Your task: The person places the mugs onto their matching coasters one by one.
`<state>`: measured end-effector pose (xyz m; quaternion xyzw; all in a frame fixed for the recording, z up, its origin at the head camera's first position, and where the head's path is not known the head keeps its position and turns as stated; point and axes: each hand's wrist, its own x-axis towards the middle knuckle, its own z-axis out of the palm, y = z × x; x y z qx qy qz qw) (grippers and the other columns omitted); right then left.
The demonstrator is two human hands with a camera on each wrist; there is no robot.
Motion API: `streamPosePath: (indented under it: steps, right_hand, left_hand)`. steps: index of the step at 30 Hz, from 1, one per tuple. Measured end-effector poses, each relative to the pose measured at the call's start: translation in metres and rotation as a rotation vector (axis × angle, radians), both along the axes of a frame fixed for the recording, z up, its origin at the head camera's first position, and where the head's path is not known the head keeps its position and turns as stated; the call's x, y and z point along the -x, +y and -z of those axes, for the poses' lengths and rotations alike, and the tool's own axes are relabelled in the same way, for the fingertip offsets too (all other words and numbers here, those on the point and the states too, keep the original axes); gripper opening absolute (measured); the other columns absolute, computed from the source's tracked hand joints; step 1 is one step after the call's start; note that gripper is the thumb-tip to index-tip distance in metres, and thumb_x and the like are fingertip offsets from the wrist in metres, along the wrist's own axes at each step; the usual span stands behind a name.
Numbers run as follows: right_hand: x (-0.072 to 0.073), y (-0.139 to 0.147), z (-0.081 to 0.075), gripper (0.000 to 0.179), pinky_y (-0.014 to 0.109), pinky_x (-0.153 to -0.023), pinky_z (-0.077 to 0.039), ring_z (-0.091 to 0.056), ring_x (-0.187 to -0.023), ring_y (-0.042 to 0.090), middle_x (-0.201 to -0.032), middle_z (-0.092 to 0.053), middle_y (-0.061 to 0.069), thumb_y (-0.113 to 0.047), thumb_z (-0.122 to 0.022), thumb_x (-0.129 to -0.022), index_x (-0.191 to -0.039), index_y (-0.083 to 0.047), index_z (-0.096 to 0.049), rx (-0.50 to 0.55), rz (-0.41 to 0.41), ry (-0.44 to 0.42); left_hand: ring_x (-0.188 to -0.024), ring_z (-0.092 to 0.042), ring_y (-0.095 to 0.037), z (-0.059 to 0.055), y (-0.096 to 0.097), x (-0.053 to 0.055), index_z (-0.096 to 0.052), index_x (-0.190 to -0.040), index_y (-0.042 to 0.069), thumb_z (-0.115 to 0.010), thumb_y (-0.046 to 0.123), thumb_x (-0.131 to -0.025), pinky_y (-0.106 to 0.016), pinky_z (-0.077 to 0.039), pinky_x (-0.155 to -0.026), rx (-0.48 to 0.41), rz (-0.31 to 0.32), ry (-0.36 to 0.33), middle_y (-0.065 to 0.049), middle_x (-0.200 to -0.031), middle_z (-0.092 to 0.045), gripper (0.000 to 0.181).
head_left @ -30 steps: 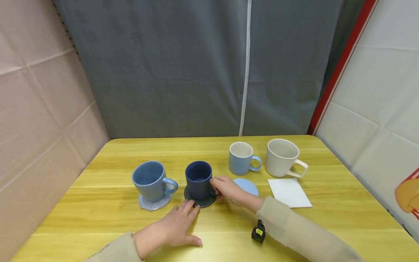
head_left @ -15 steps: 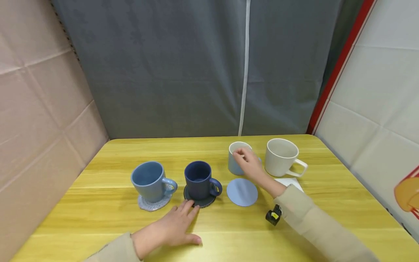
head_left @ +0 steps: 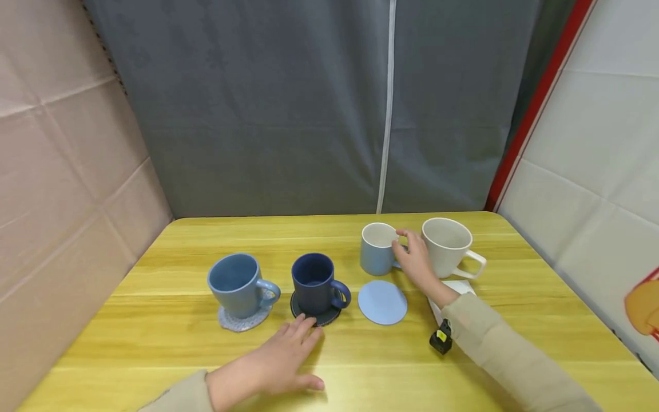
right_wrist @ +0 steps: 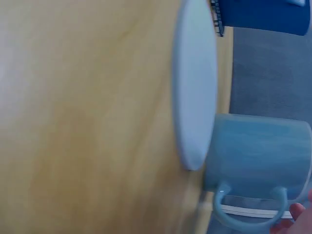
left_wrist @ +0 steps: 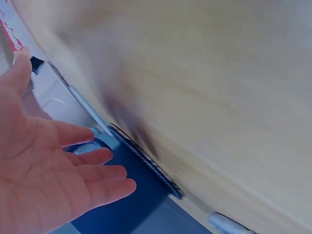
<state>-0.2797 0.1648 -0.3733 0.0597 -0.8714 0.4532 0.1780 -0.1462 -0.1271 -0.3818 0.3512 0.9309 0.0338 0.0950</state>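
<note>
- Left hand (head_left: 280, 360): fingers lay straight and spread, holding nothing, near the dark coaster (head_left: 330, 316) beneath the navy mug (head_left: 311, 289).
- Light-blue mug with white interior (head_left: 376, 258): stood upright on the tabletop (head_left: 170, 343), behind the pale-blue round coaster (head_left: 382, 302). Apparently glazed ceramic: stiff, fairly light, smooth and chippable; its right-facing handle (right_wrist: 248, 227) seemed the surest hold.
- Right hand (head_left: 418, 263): thumb and forefinger were slightly parted beside the rim and handle; whether they touched could not be told.
- Obscured: the hand covered most of the handle from above, the right wrist view cropped the fingers, and the right arm hid much of a white flat piece (head_left: 460, 285).
</note>
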Motion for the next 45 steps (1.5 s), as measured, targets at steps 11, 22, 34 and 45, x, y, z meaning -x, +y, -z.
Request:
streamPosePath:
  steps: [11,22,34,45]
  right_hand:
    - [0.003,0.002,0.017,0.041,0.044,-0.1,-0.034,-0.044,-0.117,0.034,-0.126,-0.049,0.025,-0.016,-0.038,-0.093,-0.126,0.008,-0.045,0.059,0.07,-0.139]
    - [0.009,0.009,0.01,0.023,0.026,-0.061,-0.041,-0.045,-0.072,0.021,-0.088,-0.048,0.015,-0.021,-0.035,-0.093,-0.092,0.001,-0.044,0.087,0.013,-0.392]
    - [0.014,0.012,0.01,0.021,0.028,-0.06,-0.041,-0.042,-0.063,0.013,-0.066,-0.045,0.001,-0.018,-0.04,-0.088,-0.072,-0.007,-0.047,0.314,-0.14,-0.536]
    - [0.021,0.013,0.013,0.03,0.025,-0.051,-0.032,-0.032,-0.048,0.011,-0.049,-0.03,-0.004,-0.018,-0.032,-0.086,-0.057,-0.013,-0.031,0.57,-0.358,-0.681]
  left_hand:
    - [-0.133,-0.029,-0.036,-0.005,0.031,-0.003,-0.036,-0.138,0.008,-0.043,0.068,-0.081,-0.054,-0.033,-0.1,-0.005,0.095,0.052,-0.015,-0.144,-0.03,0.084]
    - [-0.135,-0.023,-0.036,-0.003,0.068,0.003,-0.028,-0.143,0.01,-0.039,0.07,-0.081,-0.048,-0.029,-0.106,0.032,0.169,0.036,-0.014,-0.149,-0.021,0.087]
    - [-0.137,-0.021,-0.032,0.009,0.106,0.016,-0.028,-0.144,0.012,-0.037,0.074,-0.079,-0.046,-0.027,-0.107,0.139,0.041,0.039,-0.008,-0.151,-0.021,0.09]
    - [-0.138,-0.019,-0.028,0.005,0.116,0.023,-0.028,-0.144,0.013,-0.042,0.075,-0.076,-0.045,-0.027,-0.107,0.165,-0.013,-0.027,-0.006,-0.152,-0.018,0.093]
